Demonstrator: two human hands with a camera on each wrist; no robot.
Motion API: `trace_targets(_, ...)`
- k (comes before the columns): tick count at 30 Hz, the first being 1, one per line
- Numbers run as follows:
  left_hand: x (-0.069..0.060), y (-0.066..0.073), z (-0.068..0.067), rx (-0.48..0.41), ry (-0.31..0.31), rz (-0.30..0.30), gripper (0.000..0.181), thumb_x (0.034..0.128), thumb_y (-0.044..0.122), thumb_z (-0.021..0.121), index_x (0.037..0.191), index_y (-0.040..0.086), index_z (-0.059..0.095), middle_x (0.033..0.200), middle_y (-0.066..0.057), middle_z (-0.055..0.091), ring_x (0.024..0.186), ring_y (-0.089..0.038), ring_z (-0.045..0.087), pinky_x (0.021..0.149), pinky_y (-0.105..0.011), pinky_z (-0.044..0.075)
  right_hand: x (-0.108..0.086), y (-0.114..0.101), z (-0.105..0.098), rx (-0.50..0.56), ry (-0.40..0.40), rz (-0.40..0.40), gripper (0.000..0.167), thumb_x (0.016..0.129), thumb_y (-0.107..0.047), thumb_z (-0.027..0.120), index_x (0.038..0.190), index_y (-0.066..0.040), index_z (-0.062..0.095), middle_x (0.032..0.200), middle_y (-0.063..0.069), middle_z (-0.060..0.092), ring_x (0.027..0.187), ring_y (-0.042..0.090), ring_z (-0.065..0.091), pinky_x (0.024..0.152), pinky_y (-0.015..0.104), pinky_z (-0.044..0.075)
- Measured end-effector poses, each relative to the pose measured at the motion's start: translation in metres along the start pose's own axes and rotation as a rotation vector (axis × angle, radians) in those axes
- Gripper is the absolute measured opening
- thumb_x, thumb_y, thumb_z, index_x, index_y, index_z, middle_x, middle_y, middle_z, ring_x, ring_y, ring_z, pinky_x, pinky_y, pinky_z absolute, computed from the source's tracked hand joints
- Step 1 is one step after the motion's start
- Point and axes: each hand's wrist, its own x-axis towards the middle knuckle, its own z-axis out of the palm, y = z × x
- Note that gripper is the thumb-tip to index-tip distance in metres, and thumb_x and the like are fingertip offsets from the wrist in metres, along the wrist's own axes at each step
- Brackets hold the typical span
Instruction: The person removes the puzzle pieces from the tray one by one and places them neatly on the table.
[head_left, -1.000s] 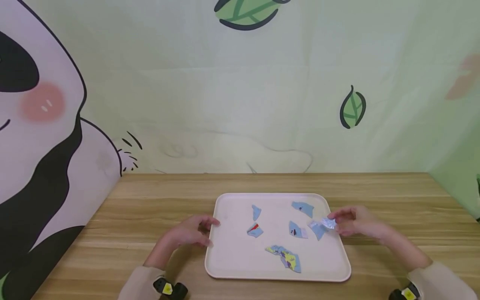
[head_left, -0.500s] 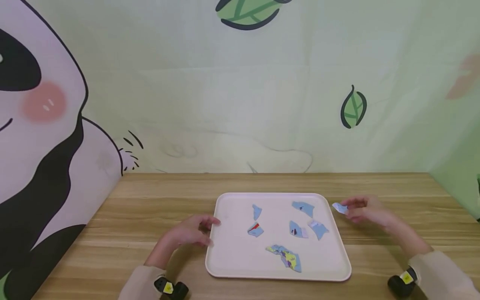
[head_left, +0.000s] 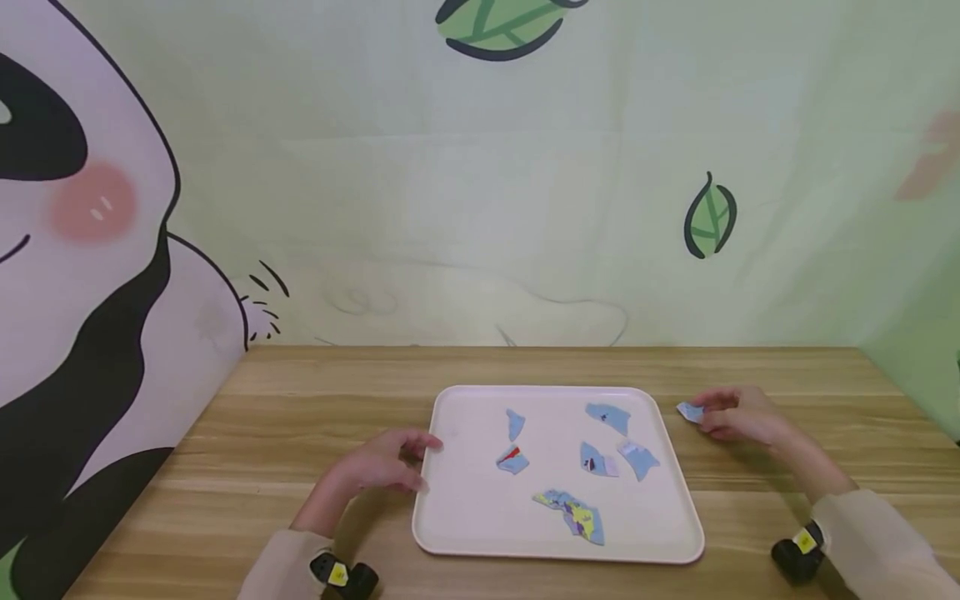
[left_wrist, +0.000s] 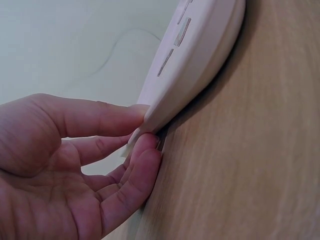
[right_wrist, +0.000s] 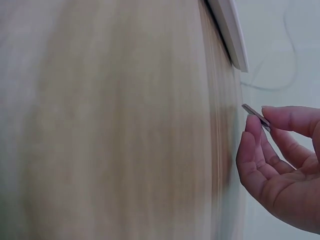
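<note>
A white tray (head_left: 480, 517) holds several blue puzzle pieces, one (head_left: 607, 417) near its back right and a larger blue and yellow section (head_left: 573, 515) nearer the front. The left hand (head_left: 382, 462) grips the tray's left rim; in the left wrist view the thumb of this hand (left_wrist: 75, 155) lies on top and curled fingers sit beneath. Beyond the tray's right edge, the right hand (head_left: 746, 415) pinches a small blue piece (head_left: 689, 412). That piece (right_wrist: 256, 117) appears edge-on in the right wrist view, between thumb and fingertips of the hand (right_wrist: 285, 155).
The wooden table (head_left: 322, 375) extends around the tray. Behind it hangs a pale green backdrop (head_left: 375, 208) with printed leaves and a large panda figure at the left. Each wrist wears a small black camera, the left one (head_left: 343, 577) close to the table's front.
The right hand has carried its piece from over the tray's right edge out to the right and back, above the table. The left hand has kept its hold on the rim.
</note>
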Motion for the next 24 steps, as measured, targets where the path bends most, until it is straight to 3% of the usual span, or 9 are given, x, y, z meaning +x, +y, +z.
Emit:
trace_targets(10,0.002,-0.001,0.0,0.013,-0.003,0.012,0.05,0.0659,-0.007,0.071,0.113,-0.003,0.056,0.096,-0.011,0.048,0.087,-0.022,0.046,0.061,-0.027,0.047,-0.002,0.006,-0.004,-0.145,0.053,-0.036,0.042,0.082,-0.006,0.061,0.114,0.017,0.049,0.105,0.025,0.055,0.079,0.011,0.056,0.066,0.027,0.052)
trace_targets(24,0.004,-0.008,-0.002,0.002,-0.029,0.075,0.05,0.0655,-0.006,0.07,0.113,-0.006,0.055,0.094,-0.01,0.05,0.087,-0.022,0.046,0.065,-0.026,0.046,-0.011,0.004,-0.006,-0.15,0.023,-0.053,0.047,0.083,-0.008,0.061,0.116,0.02,0.045,0.106,0.029,0.057,0.079,0.009,0.059,0.069,0.029,0.053)
